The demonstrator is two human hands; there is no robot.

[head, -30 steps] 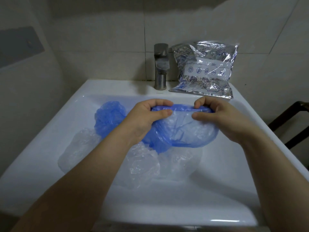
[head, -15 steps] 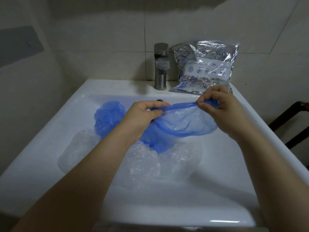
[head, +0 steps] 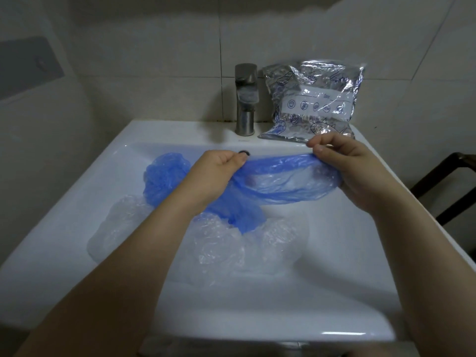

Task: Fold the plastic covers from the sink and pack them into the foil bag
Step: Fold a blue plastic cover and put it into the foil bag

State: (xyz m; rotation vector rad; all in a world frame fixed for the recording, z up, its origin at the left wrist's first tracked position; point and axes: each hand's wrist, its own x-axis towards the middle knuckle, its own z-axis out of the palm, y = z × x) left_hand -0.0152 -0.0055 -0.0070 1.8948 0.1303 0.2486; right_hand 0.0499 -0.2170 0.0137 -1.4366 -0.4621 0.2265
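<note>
A blue plastic cover [head: 286,181] hangs stretched above the white sink [head: 334,292]. My left hand [head: 216,171] pinches its rim at the left end and my right hand [head: 345,161] pinches the right end. Another blue cover [head: 164,176] lies crumpled in the basin to the left. Clear plastic covers [head: 221,246] lie bunched under my arms in the basin. The silver foil bag [head: 311,99] leans against the tiled wall on the sink's back right ledge.
A metal faucet [head: 246,99] stands at the back centre, just left of the foil bag. A dark chair frame [head: 448,186] sits to the right of the sink. Tiled walls close in behind and on the left.
My hands have moved apart and lifted, pulling the blue cover's rim out longer and flatter. My right hand has gone up towards the foil bag.
</note>
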